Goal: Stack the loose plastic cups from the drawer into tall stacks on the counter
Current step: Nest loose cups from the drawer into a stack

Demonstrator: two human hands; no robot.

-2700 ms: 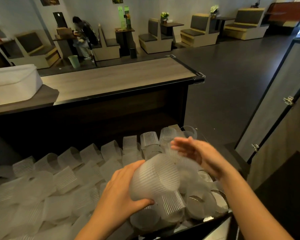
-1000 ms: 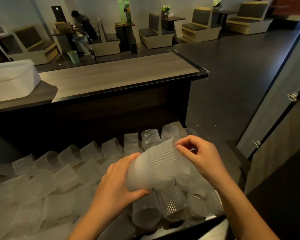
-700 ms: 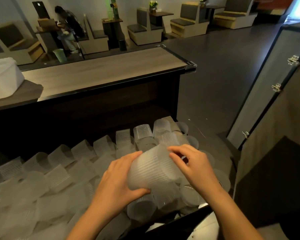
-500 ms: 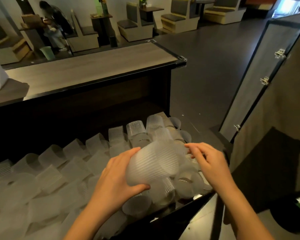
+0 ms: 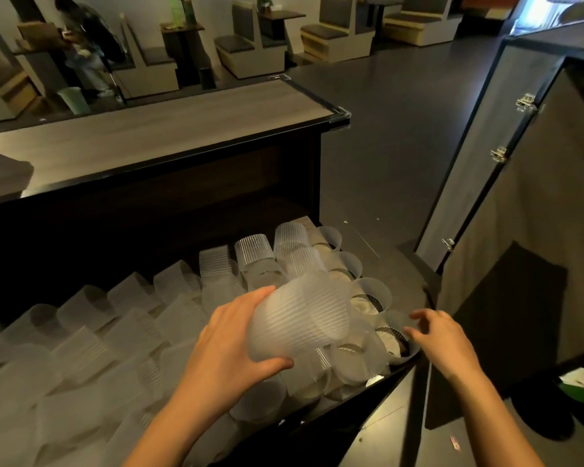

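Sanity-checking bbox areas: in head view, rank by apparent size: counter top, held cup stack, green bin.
1. counter top
2. held cup stack
3. green bin: looks smallest, but it stands far off, so true size unsure.

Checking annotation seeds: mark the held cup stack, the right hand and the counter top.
held cup stack [image 5: 300,321], head view, ribbed side wall of the outer cup.
right hand [image 5: 443,338], head view, back of the hand.
counter top [image 5: 169,129], head view, bare wood-look surface.
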